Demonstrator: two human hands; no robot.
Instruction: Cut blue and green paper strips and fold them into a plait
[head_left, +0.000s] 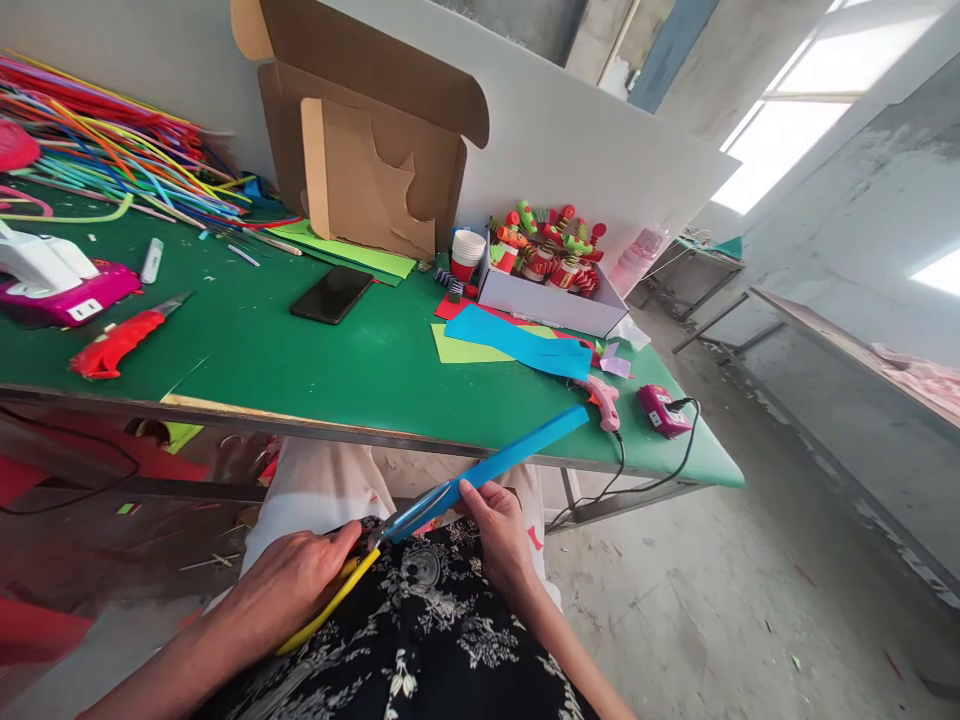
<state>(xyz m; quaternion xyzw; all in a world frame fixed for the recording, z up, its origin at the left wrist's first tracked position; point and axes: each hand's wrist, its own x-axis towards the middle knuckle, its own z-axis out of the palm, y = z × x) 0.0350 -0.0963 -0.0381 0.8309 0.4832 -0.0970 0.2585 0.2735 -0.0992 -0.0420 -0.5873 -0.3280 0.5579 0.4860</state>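
My left hand (304, 575) grips a pair of scissors (360, 572) with yellow handles, held low over my lap. The blades lie along a blue paper strip (517, 448), near its lower end. Pinched between the thumb and fingers of my right hand (499, 530), the strip slants up to the right past the table's front edge. Just beyond its upper end, a pink glue gun (602, 402) rests on the green table. A wider piece of blue paper (517, 340) lies behind that, over yellow-green and red sheets.
On the green table (390, 370) are a phone (332, 294), red-handled pruners (124, 340) and a purple power socket (664, 411) with a cord. A white box (551, 300) of paper figures, paper cups (467, 252), an open cardboard box (382, 180) and colourful pipe cleaners (142, 150) stand behind.
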